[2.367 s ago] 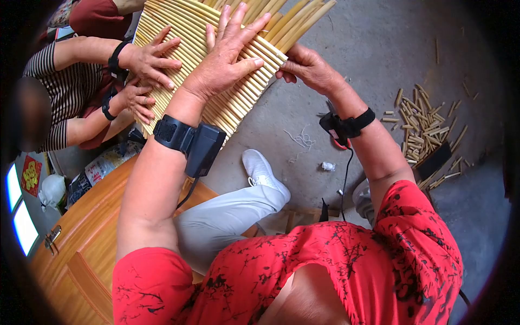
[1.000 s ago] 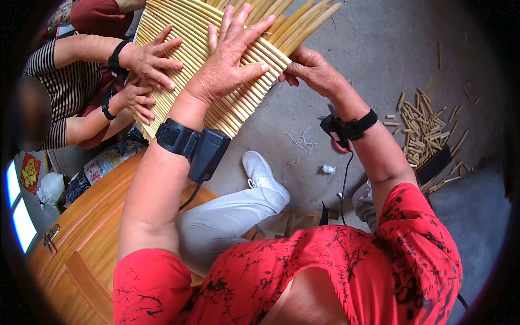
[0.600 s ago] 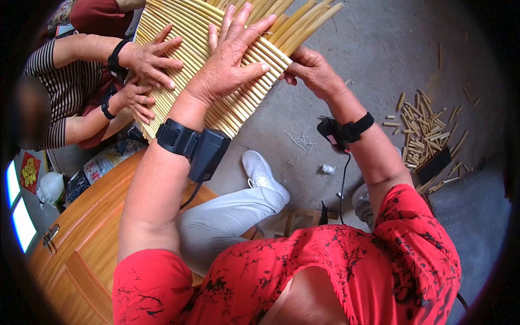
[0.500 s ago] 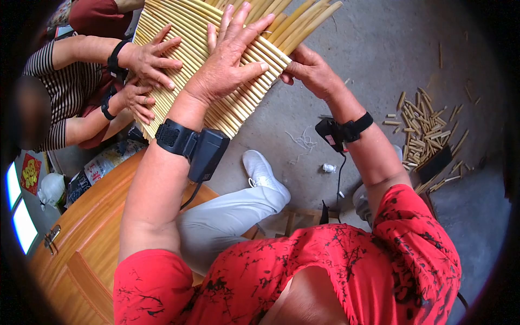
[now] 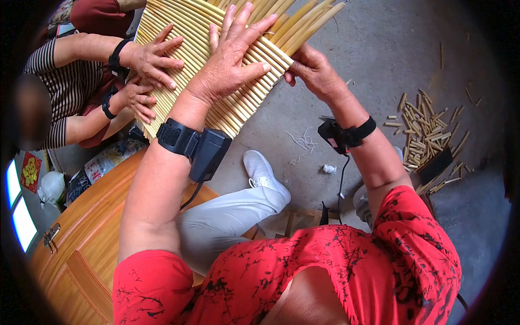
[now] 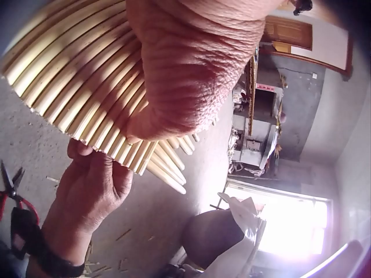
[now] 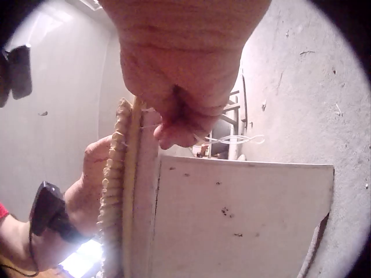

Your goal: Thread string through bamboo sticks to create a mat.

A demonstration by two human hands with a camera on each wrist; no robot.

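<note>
A mat of pale sticks tied side by side (image 5: 246,105) lies tilted at the top of the head view, over longer sticks (image 5: 311,27). My left hand (image 5: 230,67) rests on it with fingers spread; the left wrist view shows the left hand (image 6: 197,69) on the sticks (image 6: 75,75). At the mat's right corner is my right hand (image 5: 319,76), fingers curled. In the right wrist view the right hand (image 7: 179,87) pinches a thin white string (image 7: 243,139), whose strand runs to the mat's edge (image 7: 113,179). The fingertips are partly hidden.
Another person's hands (image 5: 149,62) press the mat's left part. Short stick pieces (image 5: 422,130) are scattered on the floor at right, with loose string (image 5: 302,142) nearer. Red-handled scissors (image 6: 11,191) show beside my right wrist. A wooden door panel (image 5: 108,233) is lower left.
The mat and my left hand have shifted slightly right. My right hand has moved a little right and its wrist has turned; the scissors below it are now covered in the head view.
</note>
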